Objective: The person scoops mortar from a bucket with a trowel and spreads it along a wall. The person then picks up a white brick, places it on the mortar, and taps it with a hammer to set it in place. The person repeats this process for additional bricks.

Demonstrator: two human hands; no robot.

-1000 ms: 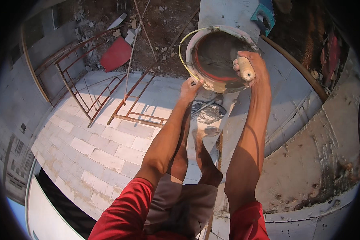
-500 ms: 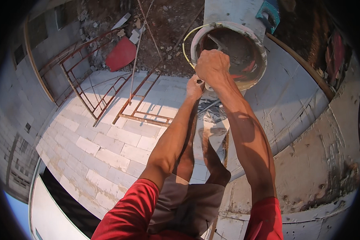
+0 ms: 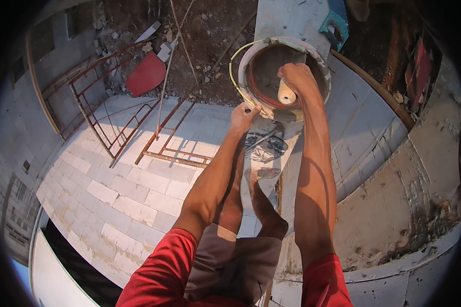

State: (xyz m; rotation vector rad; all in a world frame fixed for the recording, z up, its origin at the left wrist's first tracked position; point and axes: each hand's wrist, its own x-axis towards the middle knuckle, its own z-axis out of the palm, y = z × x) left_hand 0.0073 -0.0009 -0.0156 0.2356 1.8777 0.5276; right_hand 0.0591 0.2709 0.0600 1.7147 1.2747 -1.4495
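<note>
While your left hand [image 3: 245,116] grips the bucket rim [image 3: 243,77], your right hand [image 3: 298,77], closed around a wooden tool handle [image 3: 287,95], has swung rightward, apparently still working the mortar [image 3: 271,60].

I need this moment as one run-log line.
left hand: touches bucket rim | right hand: grips pale tool handle over bucket | bucket: holds grey mix
</note>
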